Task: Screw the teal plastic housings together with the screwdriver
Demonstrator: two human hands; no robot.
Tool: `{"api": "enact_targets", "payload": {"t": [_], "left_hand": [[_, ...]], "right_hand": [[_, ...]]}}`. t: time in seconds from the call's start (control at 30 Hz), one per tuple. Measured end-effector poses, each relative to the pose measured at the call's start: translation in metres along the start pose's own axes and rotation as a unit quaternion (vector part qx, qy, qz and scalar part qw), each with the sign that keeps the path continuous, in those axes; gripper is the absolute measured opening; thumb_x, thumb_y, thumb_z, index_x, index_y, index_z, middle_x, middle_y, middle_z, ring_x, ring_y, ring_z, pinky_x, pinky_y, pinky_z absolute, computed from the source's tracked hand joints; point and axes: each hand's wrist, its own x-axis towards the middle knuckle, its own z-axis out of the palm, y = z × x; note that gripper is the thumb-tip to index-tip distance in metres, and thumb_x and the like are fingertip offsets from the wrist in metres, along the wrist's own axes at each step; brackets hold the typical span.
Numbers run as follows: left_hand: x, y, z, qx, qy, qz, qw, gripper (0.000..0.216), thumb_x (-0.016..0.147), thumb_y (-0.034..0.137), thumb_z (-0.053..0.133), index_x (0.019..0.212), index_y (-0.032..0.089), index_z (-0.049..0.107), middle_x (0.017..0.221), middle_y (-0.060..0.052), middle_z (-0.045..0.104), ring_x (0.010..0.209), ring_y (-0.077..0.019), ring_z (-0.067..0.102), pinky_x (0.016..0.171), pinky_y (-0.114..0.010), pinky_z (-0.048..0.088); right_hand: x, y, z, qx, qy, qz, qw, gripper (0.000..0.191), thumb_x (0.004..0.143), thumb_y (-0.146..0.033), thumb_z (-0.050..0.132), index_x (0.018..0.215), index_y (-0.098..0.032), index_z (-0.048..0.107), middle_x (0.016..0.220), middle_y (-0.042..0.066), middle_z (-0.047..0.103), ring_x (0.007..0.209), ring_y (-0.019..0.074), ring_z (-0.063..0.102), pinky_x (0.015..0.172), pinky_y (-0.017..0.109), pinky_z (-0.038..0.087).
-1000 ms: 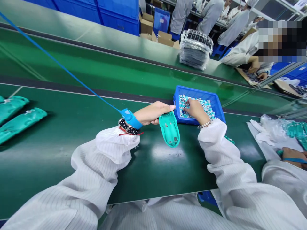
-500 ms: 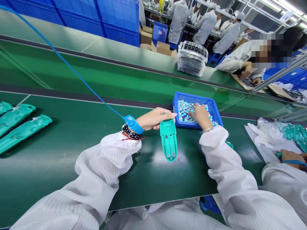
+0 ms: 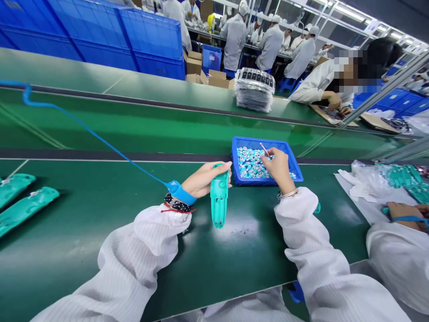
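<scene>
My left hand [image 3: 205,178] is closed round the top of a teal plastic shell [image 3: 219,200], which stands tilted on its edge on the green table. A blue strap with a blue coiled cord [image 3: 83,127] is on that wrist. My right hand [image 3: 279,167] reaches into a blue tray [image 3: 264,181] of several small white and teal parts and pinches metal tweezers [image 3: 265,150] that point up and left.
Two more teal shells [image 3: 23,201] lie at the left edge. A co-worker's hand [image 3: 404,210] rests at the right beside a plastic bag of teal parts [image 3: 398,176]. A wrapped stack of trays [image 3: 254,89] stands across the belt. Blue crates [image 3: 100,36] and other people are behind.
The teal shell has turned from lying open-side up to standing on its edge. My right hand has lifted the tweezers' tip up out of the parts.
</scene>
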Motion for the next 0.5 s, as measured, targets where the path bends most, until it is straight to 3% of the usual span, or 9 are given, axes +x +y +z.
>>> {"api": "enact_targets", "payload": {"t": [0.1,0.17,0.23,0.3,0.33,0.4,0.5], "left_hand": [[-0.004,-0.004,0.005,-0.018,-0.062,0.039,0.997,0.04,0.066,0.044,0.072,0.079,0.018,0.043,0.063,0.003,0.059,0.06,-0.0134,0.061,0.068,-0.037,0.054],[-0.012,-0.004,0.013,0.046,-0.098,0.051,0.993,0.036,0.07,0.041,0.069,0.079,0.019,0.043,0.057,0.004,0.058,0.05,-0.0127,0.058,0.057,-0.032,0.052],[-0.022,0.0,0.023,0.13,-0.108,0.061,0.984,0.032,0.068,0.036,0.071,0.075,0.017,0.046,0.054,0.005,0.056,0.046,-0.0102,0.053,0.05,-0.024,0.046],[-0.031,0.004,0.033,0.213,-0.104,0.081,0.968,0.031,0.063,0.031,0.075,0.07,0.015,0.049,0.057,0.004,0.055,0.049,-0.008,0.05,0.05,-0.02,0.041],[-0.034,0.006,0.036,0.247,-0.103,0.094,0.959,0.03,0.061,0.03,0.076,0.068,0.015,0.051,0.059,0.004,0.054,0.052,-0.0074,0.05,0.051,-0.02,0.04],[-0.039,0.008,0.041,0.298,-0.106,0.117,0.941,0.026,0.062,0.032,0.075,0.067,0.014,0.056,0.063,0.003,0.055,0.057,-0.0077,0.049,0.055,-0.019,0.039],[-0.04,0.008,0.043,0.352,-0.102,0.132,0.921,0.024,0.066,0.035,0.072,0.072,0.015,0.061,0.066,0.003,0.057,0.061,-0.0085,0.049,0.058,-0.019,0.039]], "right_hand": [[-0.017,-0.023,-0.018,0.092,0.003,-0.023,0.995,0.019,0.076,-0.034,0.054,0.082,-0.016,0.055,0.07,0.002,0.057,0.06,0.0132,0.05,0.06,0.028,0.042],[-0.035,-0.041,-0.032,0.216,-0.079,-0.035,0.972,0.025,0.076,-0.041,0.055,0.084,-0.018,0.053,0.058,-0.004,0.049,0.042,0.007,0.037,0.043,0.022,0.034],[-0.056,-0.06,-0.044,0.397,-0.223,-0.035,0.89,0.026,0.075,-0.042,0.059,0.085,-0.018,0.053,0.054,-0.007,0.048,0.035,0.0034,0.027,0.035,0.019,0.024],[-0.074,-0.076,-0.055,0.487,-0.321,-0.035,0.812,0.023,0.074,-0.036,0.063,0.084,-0.018,0.055,0.059,-0.004,0.055,0.037,0.0031,0.035,0.036,0.018,0.029],[-0.08,-0.082,-0.059,0.494,-0.341,-0.036,0.799,0.02,0.074,-0.033,0.065,0.082,-0.017,0.056,0.062,-0.002,0.059,0.041,0.0041,0.043,0.04,0.018,0.035],[-0.088,-0.09,-0.064,0.478,-0.345,-0.038,0.807,0.017,0.073,-0.029,0.067,0.076,-0.016,0.057,0.065,-0.001,0.061,0.053,0.0072,0.055,0.05,0.02,0.045],[-0.09,-0.09,-0.067,0.447,-0.337,-0.033,0.828,0.017,0.073,-0.029,0.067,0.072,-0.016,0.057,0.064,-0.001,0.061,0.056,0.0089,0.058,0.054,0.021,0.047]]}}
